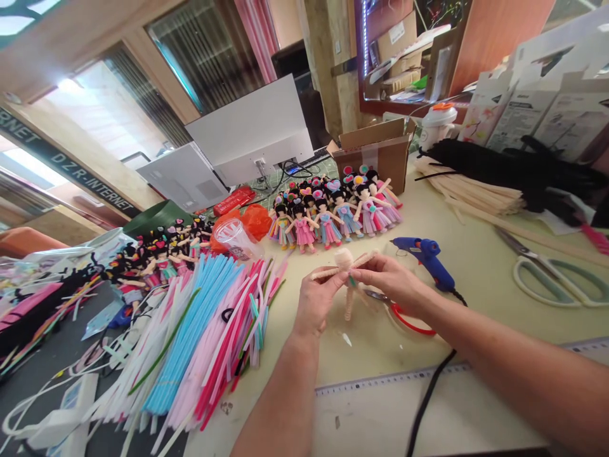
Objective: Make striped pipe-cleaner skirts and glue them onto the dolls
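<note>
Pale screens (261, 130) are being lined up far beyond the fingers (335, 282), at the back of the table (476, 273). Left of the fingers, bundled pipe cleaners (190, 343) are being spread toward the near edge. By the left hand (314, 301), a cream doll (344, 258) is being pinched at one side, over the table; by the right hand (390, 282), its other side is being gripped. Directly beyond the fingers, dressed dolls (328, 219) are being clustered. Judged against these, head and limbs seem to be finished, while hair and skirt are apparently being awaited. Just right of the fingers, red-handled scissors (403, 321) are being partly covered; farther right, a blue glue gun (431, 257) and large scissors (537, 259) are being left lying.
</note>
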Tool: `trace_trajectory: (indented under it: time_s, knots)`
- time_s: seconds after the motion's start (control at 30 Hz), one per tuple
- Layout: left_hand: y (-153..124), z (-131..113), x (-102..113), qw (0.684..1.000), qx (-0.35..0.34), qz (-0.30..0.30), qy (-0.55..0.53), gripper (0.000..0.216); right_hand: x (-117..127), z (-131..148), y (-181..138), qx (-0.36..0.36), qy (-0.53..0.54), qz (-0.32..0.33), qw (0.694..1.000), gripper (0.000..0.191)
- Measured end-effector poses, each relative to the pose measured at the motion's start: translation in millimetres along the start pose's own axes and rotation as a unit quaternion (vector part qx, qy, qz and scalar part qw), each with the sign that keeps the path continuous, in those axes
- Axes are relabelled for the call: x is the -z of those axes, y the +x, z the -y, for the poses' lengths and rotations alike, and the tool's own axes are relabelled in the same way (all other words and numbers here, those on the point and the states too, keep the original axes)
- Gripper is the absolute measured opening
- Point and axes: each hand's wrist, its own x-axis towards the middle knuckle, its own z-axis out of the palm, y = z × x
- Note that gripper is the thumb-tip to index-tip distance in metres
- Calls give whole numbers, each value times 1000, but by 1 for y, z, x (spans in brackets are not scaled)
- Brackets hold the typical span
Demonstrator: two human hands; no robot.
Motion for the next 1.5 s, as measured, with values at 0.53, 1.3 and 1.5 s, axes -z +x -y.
trace_trajectory:
  time_s: [0.53, 1.3, 1.5]
  knots:
    - [5, 4, 3, 997, 39, -48, -42, 32, -3, -10, 4, -29, -46, -22, 998, 45]
    - [6, 2, 12, 997, 4, -59, -57, 50, -4, 11, 46, -1, -232, -86, 969, 33]
    - [16, 8, 22, 989, 44, -101, -95, 53, 4, 7, 109, -30, -346, -171, 922, 27]
